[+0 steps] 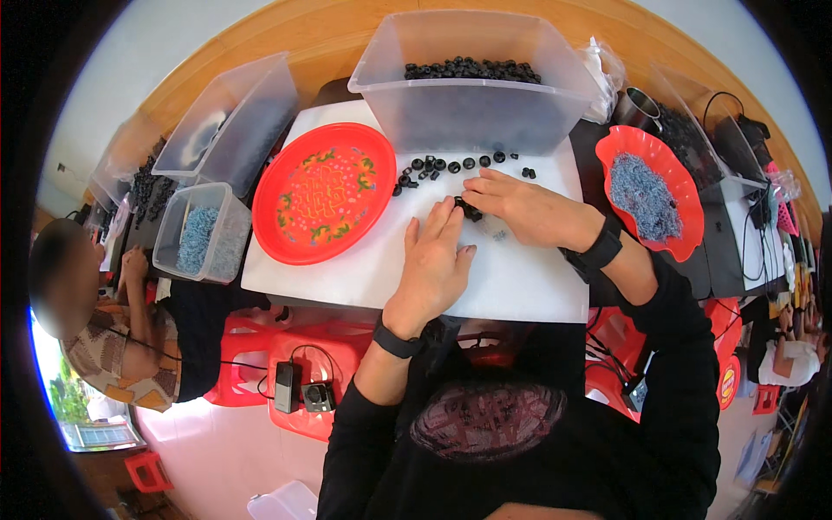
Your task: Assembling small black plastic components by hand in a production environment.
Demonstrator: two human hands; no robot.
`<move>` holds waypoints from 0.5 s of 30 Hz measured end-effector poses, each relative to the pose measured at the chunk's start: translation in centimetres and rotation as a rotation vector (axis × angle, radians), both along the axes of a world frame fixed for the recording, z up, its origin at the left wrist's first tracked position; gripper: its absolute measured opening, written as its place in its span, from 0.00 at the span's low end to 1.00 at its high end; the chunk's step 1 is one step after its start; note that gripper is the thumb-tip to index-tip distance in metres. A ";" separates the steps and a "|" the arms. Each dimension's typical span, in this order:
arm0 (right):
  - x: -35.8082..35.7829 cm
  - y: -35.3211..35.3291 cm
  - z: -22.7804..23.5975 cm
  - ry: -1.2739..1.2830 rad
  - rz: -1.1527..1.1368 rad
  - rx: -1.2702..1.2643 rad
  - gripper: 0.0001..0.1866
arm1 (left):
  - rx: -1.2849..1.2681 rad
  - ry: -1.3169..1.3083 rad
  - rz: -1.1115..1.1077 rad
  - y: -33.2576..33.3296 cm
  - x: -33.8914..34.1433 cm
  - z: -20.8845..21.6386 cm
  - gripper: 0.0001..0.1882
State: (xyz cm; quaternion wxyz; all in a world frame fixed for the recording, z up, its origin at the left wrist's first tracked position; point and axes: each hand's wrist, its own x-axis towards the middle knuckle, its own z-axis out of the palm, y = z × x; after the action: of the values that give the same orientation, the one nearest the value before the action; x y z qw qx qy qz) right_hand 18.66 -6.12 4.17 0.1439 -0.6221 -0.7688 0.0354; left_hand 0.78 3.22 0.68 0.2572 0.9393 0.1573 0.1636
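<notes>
- My left fingers point(439, 220) and right fingers point(487, 184) are close together at small black pieces point(470, 211) over a white sheet point(347, 279).
- Beyond: a clear bin point(468, 121).
- Left of me, a red tray point(364, 224); right, a red scalloped dish point(689, 217).

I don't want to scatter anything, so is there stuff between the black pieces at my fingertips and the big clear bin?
Yes: besides your right fingers, loose black parts lie scattered on the white board before the bin's front wall.

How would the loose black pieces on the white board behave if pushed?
The loose black pieces look mostly rounded, so they may roll. Being small, they are probably light. The white board looks smooth, so sliding seems likely.
</notes>
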 end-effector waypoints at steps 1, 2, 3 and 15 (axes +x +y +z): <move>0.0 -0.3 0.0 -0.013 -0.004 -0.008 0.28 | 0.007 -0.004 0.000 -0.3 -0.1 0.0 0.28; -0.1 -0.5 0.0 -0.026 -0.008 -0.016 0.28 | 0.015 -0.007 0.000 -0.5 -0.3 0.0 0.27; 0.0 -0.7 0.0 -0.026 -0.011 -0.017 0.28 | 0.014 -0.007 -0.003 -0.7 -0.2 -0.1 0.27; 0.0 -3.1 0.9 0.059 -0.112 0.152 0.18 | -0.168 -0.342 0.125 0.8 0.3 0.4 0.14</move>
State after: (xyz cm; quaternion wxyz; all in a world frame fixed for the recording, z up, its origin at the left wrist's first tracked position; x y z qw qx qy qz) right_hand 18.66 -9.18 5.05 0.2151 -0.6500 -0.7288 -0.0127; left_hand 1.11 3.99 1.07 0.3468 0.8615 0.1825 0.3228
